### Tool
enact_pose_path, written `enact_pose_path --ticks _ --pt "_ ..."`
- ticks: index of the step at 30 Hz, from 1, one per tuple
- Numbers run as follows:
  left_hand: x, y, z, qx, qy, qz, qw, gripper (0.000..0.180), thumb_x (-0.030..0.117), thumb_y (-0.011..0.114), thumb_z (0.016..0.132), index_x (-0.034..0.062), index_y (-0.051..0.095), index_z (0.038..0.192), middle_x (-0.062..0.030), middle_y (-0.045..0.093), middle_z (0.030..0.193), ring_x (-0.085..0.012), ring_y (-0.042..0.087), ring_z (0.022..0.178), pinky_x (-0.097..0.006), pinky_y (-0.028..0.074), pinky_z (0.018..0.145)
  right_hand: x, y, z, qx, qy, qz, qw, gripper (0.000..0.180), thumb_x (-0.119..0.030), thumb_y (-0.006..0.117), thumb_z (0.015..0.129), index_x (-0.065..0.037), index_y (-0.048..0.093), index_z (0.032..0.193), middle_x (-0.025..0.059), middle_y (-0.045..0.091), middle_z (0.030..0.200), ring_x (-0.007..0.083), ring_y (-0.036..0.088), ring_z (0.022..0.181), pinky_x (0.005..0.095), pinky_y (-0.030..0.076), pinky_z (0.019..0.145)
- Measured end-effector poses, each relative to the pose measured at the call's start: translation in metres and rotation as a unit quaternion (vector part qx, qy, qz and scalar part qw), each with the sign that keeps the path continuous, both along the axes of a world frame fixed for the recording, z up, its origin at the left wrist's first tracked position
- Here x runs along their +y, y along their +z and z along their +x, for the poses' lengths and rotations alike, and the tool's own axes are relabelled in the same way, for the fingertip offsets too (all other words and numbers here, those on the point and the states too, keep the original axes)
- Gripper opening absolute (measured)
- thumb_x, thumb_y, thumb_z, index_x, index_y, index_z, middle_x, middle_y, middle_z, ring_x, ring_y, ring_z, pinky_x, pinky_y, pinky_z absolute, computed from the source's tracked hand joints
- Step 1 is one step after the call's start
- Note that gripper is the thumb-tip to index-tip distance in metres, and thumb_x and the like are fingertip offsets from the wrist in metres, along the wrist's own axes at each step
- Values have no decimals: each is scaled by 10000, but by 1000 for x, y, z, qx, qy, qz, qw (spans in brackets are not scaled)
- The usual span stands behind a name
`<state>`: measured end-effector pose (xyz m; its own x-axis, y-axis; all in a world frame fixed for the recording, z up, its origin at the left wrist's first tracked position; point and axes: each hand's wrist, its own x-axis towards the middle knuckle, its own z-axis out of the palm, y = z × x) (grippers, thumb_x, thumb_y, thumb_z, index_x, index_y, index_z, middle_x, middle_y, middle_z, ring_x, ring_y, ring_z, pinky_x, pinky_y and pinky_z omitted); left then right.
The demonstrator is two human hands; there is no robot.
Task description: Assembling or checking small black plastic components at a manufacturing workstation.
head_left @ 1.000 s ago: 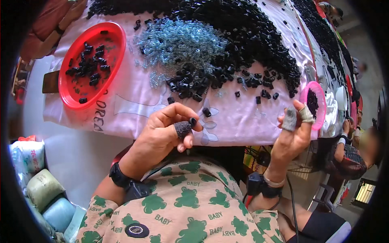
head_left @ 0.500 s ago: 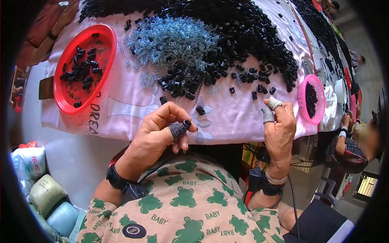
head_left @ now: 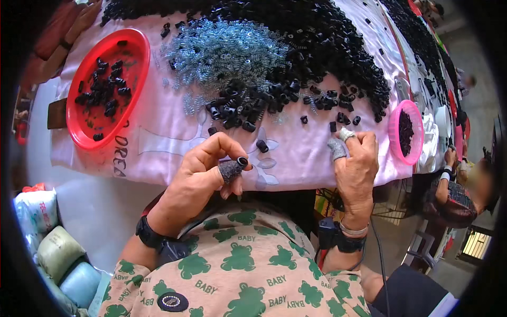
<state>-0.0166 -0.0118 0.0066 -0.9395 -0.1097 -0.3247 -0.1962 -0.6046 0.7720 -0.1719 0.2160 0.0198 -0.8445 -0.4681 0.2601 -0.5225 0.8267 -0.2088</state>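
A small black hollow cap (head_left: 242, 161) is pinched between the thumb and forefinger of my left hand (head_left: 208, 166), its round opening turned up. Grey cloth wraps that thumb. Over the right part of the cloth, my right hand (head_left: 356, 164) has its thumb and forefinger brought together, wearing grey and white finger covers. Whatever those fingertips hold, if anything, is too small to make out. Just beyond them lie loose black caps (head_left: 343, 118). Farther off, a heap of thin metal springs (head_left: 224, 53) sits against a large spread of black caps (head_left: 338, 47).
At the left stands a red oval tray (head_left: 143, 79) with black pieces in it. A pink basket (head_left: 420, 129) of small black parts is at the right. Pink printed cloth (head_left: 174, 158) covers the table. Other people sit at the left and right edges.
My right hand has shifted a little to the left, near the loose caps. My left hand stays almost in place with the same cap.
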Motion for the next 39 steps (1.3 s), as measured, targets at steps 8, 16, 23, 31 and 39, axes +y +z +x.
enact_pose_path --ticks 8,16,23,31,39 --pt "3 5 1 -13 -37 -14 999 151 95 609 901 32 552 1026 -56 639 934 -59 578 655 -169 417 534 -6 -7 4 28 44 30 998 162 -9 645 720 2 621 880 127 509 950 312 523 914 405 449 791" --pt "13 9 3 -4 -65 10 998 176 120 640 908 13 592 1039 -26 631 873 -43 555 657 -170 424 556 -27 9 43 -354 83 -384 849 161 -70 737 823 -17 633 933 30 609 929 112 585 777 237 470 739" --pt "18 12 8 4 -80 35 996 189 113 637 909 10 589 1060 -38 650 912 -43 550 659 -171 431 561 -46 0 67 -524 145 -567 619 160 -24 705 856 -19 635 999 -2 610 946 78 579 880 206 473 768" --pt "20 13 9 15 -58 35 998 186 95 600 925 7 585 1087 -37 648 893 -45 547 663 -173 425 562 -44 -7 68 -359 205 -495 765 196 42 693 808 -17 664 993 47 542 1007 134 582 876 268 500 724" --pt "17 9 7 -9 -55 3 998 161 105 589 929 11 598 1060 -10 610 809 -38 541 650 -168 422 561 -40 10 61 -85 343 -214 911 409 85 667 657 -39 693 1046 106 600 951 272 580 846 347 493 761"
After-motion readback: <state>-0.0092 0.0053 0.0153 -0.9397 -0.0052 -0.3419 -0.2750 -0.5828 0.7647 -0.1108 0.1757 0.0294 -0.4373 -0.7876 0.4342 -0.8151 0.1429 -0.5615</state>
